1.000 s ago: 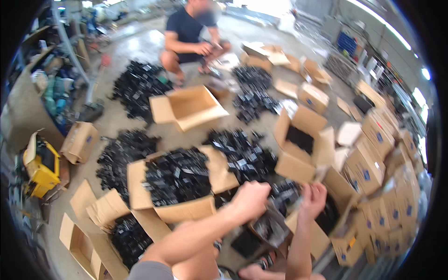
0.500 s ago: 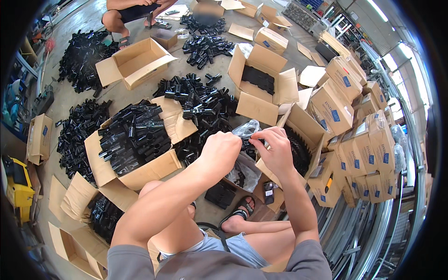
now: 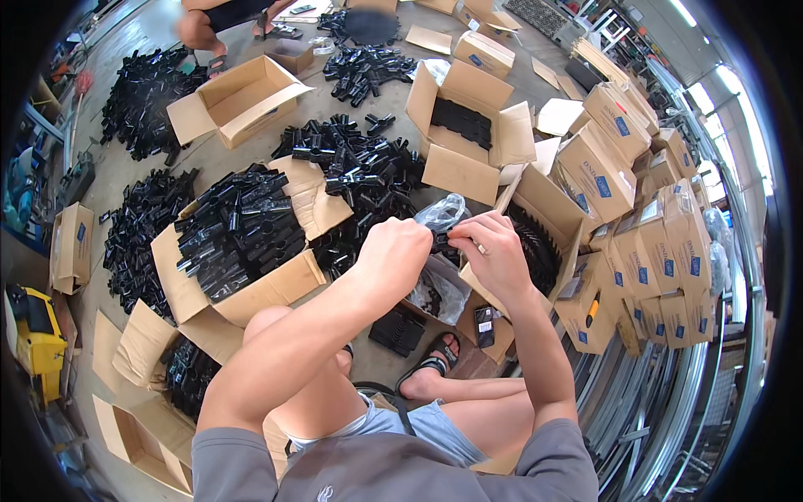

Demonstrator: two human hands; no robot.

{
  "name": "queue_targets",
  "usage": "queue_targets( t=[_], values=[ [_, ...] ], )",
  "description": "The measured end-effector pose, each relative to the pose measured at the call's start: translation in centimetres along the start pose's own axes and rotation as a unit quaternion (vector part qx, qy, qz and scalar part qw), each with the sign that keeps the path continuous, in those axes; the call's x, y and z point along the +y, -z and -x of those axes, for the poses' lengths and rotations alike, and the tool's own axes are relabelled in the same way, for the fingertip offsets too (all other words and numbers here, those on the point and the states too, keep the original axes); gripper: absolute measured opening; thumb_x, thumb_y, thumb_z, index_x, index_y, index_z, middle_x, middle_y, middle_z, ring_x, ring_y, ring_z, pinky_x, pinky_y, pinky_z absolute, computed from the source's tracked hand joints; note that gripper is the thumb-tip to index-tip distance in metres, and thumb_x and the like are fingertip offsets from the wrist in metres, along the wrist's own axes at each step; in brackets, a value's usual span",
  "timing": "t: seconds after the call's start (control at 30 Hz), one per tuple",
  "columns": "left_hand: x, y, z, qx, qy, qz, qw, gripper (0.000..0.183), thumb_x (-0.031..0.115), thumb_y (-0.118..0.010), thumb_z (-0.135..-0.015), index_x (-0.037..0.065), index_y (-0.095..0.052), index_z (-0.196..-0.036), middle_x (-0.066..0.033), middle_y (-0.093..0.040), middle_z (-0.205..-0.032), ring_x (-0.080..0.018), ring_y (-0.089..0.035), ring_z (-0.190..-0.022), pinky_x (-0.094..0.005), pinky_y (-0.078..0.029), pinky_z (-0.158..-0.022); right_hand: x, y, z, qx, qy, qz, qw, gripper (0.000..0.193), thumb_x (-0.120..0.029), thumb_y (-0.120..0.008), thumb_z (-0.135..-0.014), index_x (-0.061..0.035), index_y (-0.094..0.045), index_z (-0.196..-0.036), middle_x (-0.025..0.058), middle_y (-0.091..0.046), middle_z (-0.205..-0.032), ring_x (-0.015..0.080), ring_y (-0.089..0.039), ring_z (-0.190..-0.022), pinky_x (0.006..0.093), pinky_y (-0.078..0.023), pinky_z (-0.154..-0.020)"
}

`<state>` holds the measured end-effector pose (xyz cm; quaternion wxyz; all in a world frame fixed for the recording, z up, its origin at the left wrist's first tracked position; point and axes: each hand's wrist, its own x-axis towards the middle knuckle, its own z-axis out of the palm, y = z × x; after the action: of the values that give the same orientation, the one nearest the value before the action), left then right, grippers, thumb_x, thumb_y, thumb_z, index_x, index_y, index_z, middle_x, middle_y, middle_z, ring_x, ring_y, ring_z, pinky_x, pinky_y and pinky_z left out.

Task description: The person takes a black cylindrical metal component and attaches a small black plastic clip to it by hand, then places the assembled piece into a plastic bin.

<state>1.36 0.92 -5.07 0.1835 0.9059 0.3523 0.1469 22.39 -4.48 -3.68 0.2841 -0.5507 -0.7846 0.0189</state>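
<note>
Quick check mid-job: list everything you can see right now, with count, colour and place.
clear plastic bag: one, clear, held between both hands
black plastic fittings: many, black, heaped on the floor and in boxes
open box of fittings: one, brown, left of the hands
empty open box: one, brown, upper left
closed cartons: many, brown with blue labels, stacked right
yellow case: one, far left
other person: one, top edge
sandal: one, black, on own foot
left hand: on the bag
right hand: on the bag

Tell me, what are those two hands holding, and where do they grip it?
Both the left hand and right hand hold a clear plastic bag by its lower part, its crumpled top sticking up between them.
</note>
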Motion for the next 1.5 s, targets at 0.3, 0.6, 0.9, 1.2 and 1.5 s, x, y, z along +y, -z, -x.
queue_targets(
  t=[0.3, 0.6, 0.9, 1.2, 1.5],
  values=[
    [0.1, -0.4, 0.1, -0.005, -0.012, 0.001, 1.0, 0.012, -0.005, -0.071, -0.073, -0.003, -0.068, -0.085, -0.0223, -0.072, -0.086, -0.0401, -0.072, -0.086, -0.0473, -0.059, -0.076, -0.4, 0.4, 0.5, -0.012, 0.033, 0.045, 0.998, 0.012, -0.009, -0.081, -0.082, -0.0069, -0.075, -0.092, 0.005, -0.073, -0.095, 0.0249, -0.066, -0.095, 0.0374, -0.048, -0.086],
    [1.3, 2.2, -0.5, -0.019, -0.004, 0.112, 0.993, 0.072, 0.002, -0.074, -0.086, 0.022, -0.044, -0.149, -0.0248, -0.068, -0.078, -0.0455, -0.069, -0.08, -0.0543, -0.053, -0.072, 3.1, -0.9, 4.3, 0.139, -0.279, -0.445, 0.84, 0.056, -0.02, -0.074, -0.1, -0.0013, -0.051, -0.147, 0.0133, -0.064, -0.132, 0.0195, -0.062, -0.121, 0.035, -0.054, -0.101],
    [2.8, 2.8, -0.2, 0.005, -0.003, 0.199, 0.98, 0.076, 0.006, -0.079, -0.085, 0.031, -0.054, -0.152, -0.0185, -0.072, -0.081, -0.0341, -0.067, -0.07, -0.0453, -0.051, -0.069, 2.0, -1.9, 4.3, 0.161, -0.28, -0.605, 0.728, 0.043, -0.012, -0.075, -0.098, 0.0006, -0.063, -0.137, 0.0056, -0.073, -0.12, 0.0116, -0.069, -0.105, 0.0296, -0.058, -0.093],
    [3.1, 2.8, -0.5, -0.075, 0.079, 0.315, 0.943, 0.072, 0.008, -0.082, -0.083, 0.034, -0.061, -0.147, -0.0102, -0.058, -0.071, -0.0179, -0.043, -0.061, -0.0346, -0.047, -0.065, 2.0, -1.2, 5.1, 0.173, -0.279, -0.619, 0.714, 0.039, -0.01, -0.076, -0.097, 0.0003, -0.067, -0.134, 0.0065, -0.075, -0.113, 0.0116, -0.071, -0.097, 0.0291, -0.06, -0.087],
    [3.8, 3.1, -0.6, -0.103, 0.08, 0.281, 0.951, 0.074, -0.004, -0.076, -0.087, 0.027, -0.057, -0.152, 0.0119, -0.062, -0.095, -0.0043, -0.037, -0.073, -0.0243, -0.041, -0.064, 2.3, -1.0, 5.2, 0.174, -0.286, -0.628, 0.703, 0.038, -0.011, -0.076, -0.097, 0.0006, -0.067, -0.133, 0.0073, -0.076, -0.111, 0.0123, -0.072, -0.098, 0.0294, -0.06, -0.088]
  ],
)
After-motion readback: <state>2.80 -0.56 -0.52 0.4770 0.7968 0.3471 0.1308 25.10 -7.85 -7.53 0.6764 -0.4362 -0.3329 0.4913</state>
